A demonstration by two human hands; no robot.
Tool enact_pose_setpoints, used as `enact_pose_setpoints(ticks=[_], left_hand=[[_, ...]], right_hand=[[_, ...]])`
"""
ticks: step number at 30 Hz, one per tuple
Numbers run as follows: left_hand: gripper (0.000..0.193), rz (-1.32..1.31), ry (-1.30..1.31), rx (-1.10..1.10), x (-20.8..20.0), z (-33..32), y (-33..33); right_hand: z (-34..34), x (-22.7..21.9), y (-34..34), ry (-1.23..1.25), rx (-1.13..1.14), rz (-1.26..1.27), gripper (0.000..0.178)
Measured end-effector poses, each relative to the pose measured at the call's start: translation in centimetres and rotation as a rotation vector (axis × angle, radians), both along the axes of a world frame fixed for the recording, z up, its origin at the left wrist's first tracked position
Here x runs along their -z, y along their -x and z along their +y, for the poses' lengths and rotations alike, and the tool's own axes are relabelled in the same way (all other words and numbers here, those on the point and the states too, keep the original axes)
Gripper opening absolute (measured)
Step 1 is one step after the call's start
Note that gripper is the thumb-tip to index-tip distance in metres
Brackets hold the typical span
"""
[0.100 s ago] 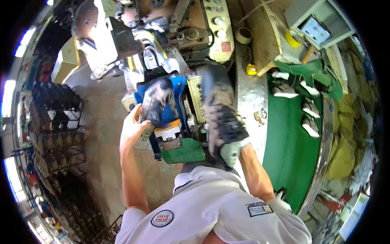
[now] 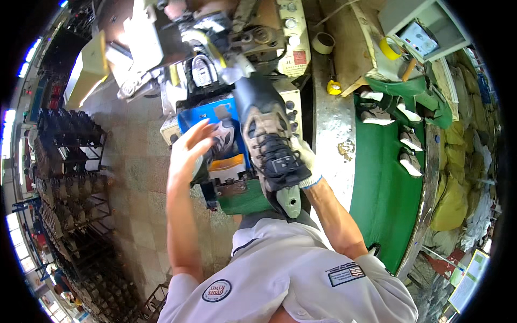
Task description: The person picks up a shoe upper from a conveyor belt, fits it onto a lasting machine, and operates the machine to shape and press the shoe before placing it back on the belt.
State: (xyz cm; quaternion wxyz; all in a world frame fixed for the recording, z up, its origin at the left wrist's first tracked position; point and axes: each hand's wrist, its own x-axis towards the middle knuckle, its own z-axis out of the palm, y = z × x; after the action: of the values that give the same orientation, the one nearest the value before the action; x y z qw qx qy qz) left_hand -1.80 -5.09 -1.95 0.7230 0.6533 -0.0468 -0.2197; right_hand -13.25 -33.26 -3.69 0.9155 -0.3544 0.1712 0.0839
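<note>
The right hand (image 2: 305,159), in a white knit glove, was wrapped around the side of a grey-and-black lace-up shoe (image 2: 267,134) in the middle of the frame. A pale green foot-shaped block (image 2: 291,200) poked out of its heel. The bare left hand (image 2: 188,153) was blurry, fingers spread, near a second grey-and-black shoe (image 2: 225,137) by a bright blue holder (image 2: 212,111); I could not tell if it gripped. A firm side hold, soft laces unsquashed and shoes not bumping, seemed best.
</note>
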Motion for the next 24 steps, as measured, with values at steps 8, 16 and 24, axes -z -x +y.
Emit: enact_pose_setpoints(ticks=[8,16,24], left_hand=[[0.025,0.207,0.203,-0.238,-0.4,0.4,-7.6],[0.038,0.102,0.26,-0.379,1.4,3.0,-11.4],[0.045,0.063,0.352,-0.466,0.2,3.3,-14.2]], right_hand=[[8.2,-2.2,-8.4,0.132,-0.035,-0.068,0.046],[11.7,-2.5,-13.7,0.088,0.037,-0.056,0.049],[14.5,-1.1,-18.0,-0.093,0.164,-0.134,0.047]])
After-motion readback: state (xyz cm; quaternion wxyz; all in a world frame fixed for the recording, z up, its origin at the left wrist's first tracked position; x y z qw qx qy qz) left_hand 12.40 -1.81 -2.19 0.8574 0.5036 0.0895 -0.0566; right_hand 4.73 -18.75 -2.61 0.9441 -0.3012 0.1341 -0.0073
